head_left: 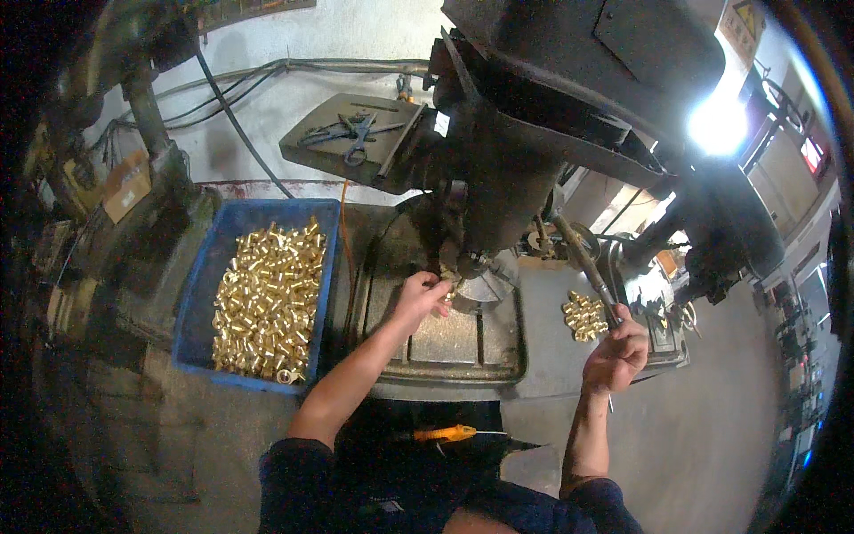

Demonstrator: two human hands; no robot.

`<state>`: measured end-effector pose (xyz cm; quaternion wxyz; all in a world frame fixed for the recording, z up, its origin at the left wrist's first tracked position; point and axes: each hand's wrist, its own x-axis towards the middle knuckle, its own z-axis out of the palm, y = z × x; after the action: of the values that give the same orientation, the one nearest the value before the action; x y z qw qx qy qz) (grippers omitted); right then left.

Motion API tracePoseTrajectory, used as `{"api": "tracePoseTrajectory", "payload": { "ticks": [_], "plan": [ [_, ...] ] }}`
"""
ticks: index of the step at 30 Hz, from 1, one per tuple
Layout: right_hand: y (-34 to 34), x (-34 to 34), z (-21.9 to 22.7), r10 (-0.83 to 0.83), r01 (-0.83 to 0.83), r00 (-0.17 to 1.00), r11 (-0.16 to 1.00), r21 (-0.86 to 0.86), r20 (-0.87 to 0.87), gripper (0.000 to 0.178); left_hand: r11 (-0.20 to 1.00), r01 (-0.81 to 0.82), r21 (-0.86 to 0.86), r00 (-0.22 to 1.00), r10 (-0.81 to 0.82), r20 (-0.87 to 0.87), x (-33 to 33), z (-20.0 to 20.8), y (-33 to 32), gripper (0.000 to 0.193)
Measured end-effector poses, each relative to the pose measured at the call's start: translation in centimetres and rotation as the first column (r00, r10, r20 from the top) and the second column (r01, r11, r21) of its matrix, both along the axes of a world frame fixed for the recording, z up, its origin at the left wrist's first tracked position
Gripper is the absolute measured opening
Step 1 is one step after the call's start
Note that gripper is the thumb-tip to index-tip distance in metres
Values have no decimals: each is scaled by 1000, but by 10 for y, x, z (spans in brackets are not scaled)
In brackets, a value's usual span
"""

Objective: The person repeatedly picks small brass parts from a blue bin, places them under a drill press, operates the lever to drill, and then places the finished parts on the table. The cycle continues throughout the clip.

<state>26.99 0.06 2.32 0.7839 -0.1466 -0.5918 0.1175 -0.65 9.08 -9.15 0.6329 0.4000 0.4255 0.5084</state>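
My left hand [422, 299] reaches over the drill press's metal base table [463, 374], its fingertips pinched on a small brass fitting [450, 287]. That fitting is partly hidden by my fingers, close to the metal vise or chuck [485, 289] under the press head [511, 187]. My right hand [616, 353] is wrapped round the lower end of the press's long feed lever [583, 255]. Between the press and my right hand lies a small group of brass fittings [583, 316]. Brass shavings cover part of the base table.
A blue bin [191, 329] heaped with brass fittings [267, 298] stands at left. Pliers or scissors [358, 142] lie on a raised plate [311, 165] behind it. An orange-handled tool [447, 433] lies near my lap. Another machine [658, 267] stands at right.
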Motion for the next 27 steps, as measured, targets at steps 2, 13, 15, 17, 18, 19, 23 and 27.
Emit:
{"api": "tracePoseTrajectory", "payload": {
  "ticks": [2,13,15,17,18,19,23,27],
  "plan": [
    [0,1,5,-30,30,999,1000,8,40,17,998,-38,-45,992,43,121,2,-4,-1,39],
    [65,15,180,-54,114,966,967,-229,253,9,752,99,652,603,476,-640,6,23,-23,24],
    [69,10,179,-20,68,977,973,-221,214,9,616,200,762,496,607,-621,3,14,-19,23],
    [59,3,165,-20,53,986,979,-198,167,10,537,282,795,434,668,-605,3,11,-17,23],
    [53,4,152,-113,141,983,968,-206,143,9,534,303,789,420,668,-614,2,10,-16,22],
    [45,6,137,-100,121,984,983,-141,147,11,531,324,783,407,669,-622,2,10,-16,22],
    [21,5,85,-51,49,990,999,17,128,22,503,384,775,416,655,-631,-4,13,-15,21],
    [7,-2,53,-134,134,986,991,8,98,27,484,379,789,435,660,-613,-4,9,-11,20]
  ]
}}
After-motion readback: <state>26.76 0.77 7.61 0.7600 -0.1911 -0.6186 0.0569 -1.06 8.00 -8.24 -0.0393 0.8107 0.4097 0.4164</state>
